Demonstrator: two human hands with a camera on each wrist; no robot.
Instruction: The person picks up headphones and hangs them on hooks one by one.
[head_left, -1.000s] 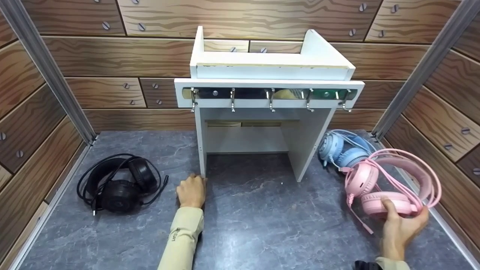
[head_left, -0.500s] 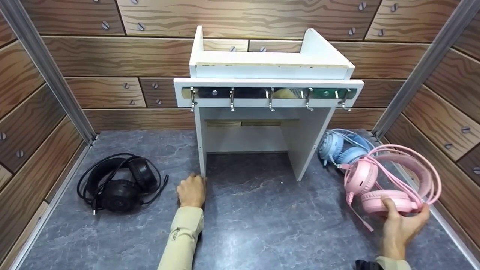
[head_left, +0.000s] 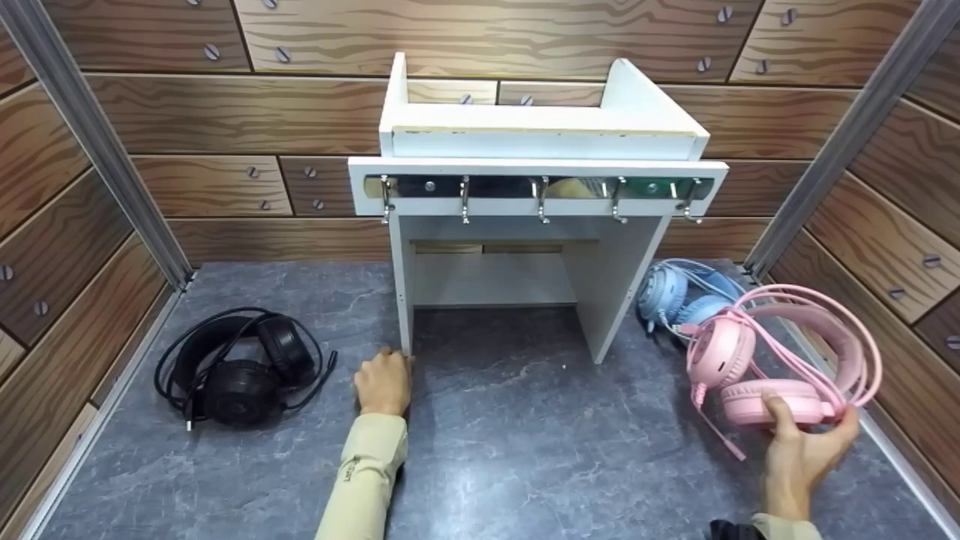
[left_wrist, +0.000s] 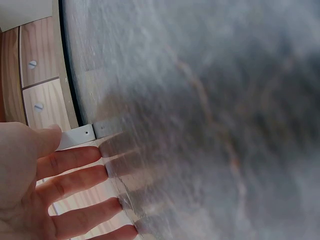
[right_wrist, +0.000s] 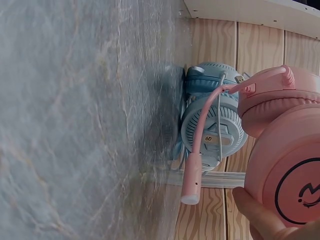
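My right hand (head_left: 806,457) holds a pink headset (head_left: 772,403) by its near ear cup, thumb on the cup's outer side. Its cable is looped over the headband, and the microphone boom (right_wrist: 196,150) points downward in the right wrist view. Behind it, a light blue headset (head_left: 664,292) lies on the table, partly covered by the pink one in the head view. My left hand (head_left: 384,382) is at the front foot of the white hook rack (head_left: 630,247). In the left wrist view, thumb and index finger pinch that panel end (left_wrist: 77,137).
A black headset (head_left: 244,390) with a coiled cable lies on the grey marbled table (head_left: 510,450) at the left. Several metal hooks (head_left: 542,199) line the rack's front board. Wood-patterned walls (head_left: 262,112) with metal corner posts (head_left: 97,135) enclose the table.
The pink headset has risen slightly in my right hand, its headband and boom tip now a little higher. My left hand and the rack keep their place.
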